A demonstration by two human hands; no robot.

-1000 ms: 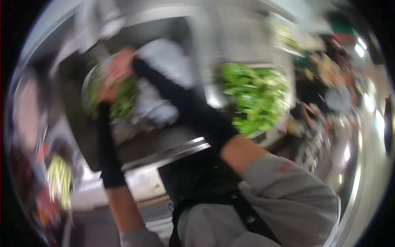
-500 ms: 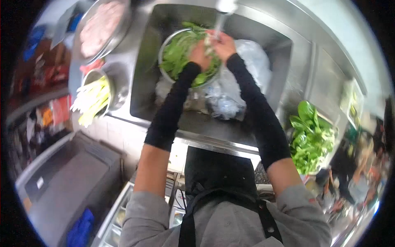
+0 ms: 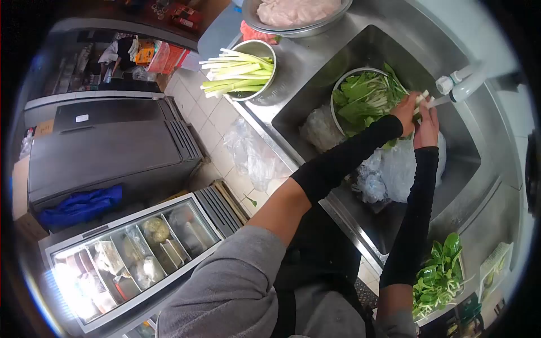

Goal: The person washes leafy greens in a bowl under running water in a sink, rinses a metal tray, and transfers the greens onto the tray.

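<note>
Greens (image 3: 360,97) fill a round bowl (image 3: 333,102) in the sink (image 3: 461,151), some leaves and stems reaching past its rim toward the hands. The left hand (image 3: 403,117) and right hand (image 3: 426,128) meet at the bowl's right side, just below the tap (image 3: 468,85), with a bunch of pale stems (image 3: 421,101) between them. The left fingers are curled closed around the bunch; the right fingers, pressed together, close on it from the other side, as far as the overlap lets me see. Clear bags (image 3: 401,169) lie in the sink beside and below the bowl, under the right wrist. On the counter (image 3: 298,62) left of the sink, a metal tub (image 3: 269,49) holds pale green stalks (image 3: 236,74), which stick out over its edge. Behind it, a wide basin (image 3: 301,32) holds pink meat (image 3: 298,10). Glossy leaves (image 3: 437,281) are heaped to the right of the sink. At lower left, a case (image 3: 155,288) has compartments with bagged food (image 3: 143,267) in them.
</note>
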